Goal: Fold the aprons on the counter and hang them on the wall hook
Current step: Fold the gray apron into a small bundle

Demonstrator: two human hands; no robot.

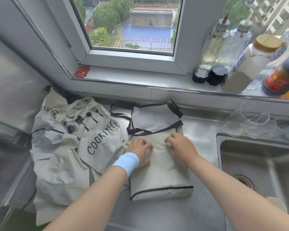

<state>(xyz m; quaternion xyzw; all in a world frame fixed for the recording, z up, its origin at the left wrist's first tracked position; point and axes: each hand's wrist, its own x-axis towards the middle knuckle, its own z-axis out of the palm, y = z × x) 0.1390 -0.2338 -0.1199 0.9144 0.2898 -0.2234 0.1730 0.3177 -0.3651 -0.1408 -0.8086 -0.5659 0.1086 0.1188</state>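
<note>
A beige apron with black trim (163, 179) lies folded into a rectangle on the steel counter, its black straps (157, 129) spread toward the window. My left hand (138, 151), with a light blue wristband, presses flat on the fold's left part. My right hand (180, 147) rests palm down on its upper right part, fingers spread. To the left a crumpled heap of aprons (70, 142) shows the word COOKING and black utensil prints. No wall hook is in view.
A steel sink (257, 160) with a drain lies at the right. Clear glasses (255, 120) stand behind it. Bottles and jars (240, 57) line the windowsill at the right. A red packet (81, 71) sits on the sill's left end.
</note>
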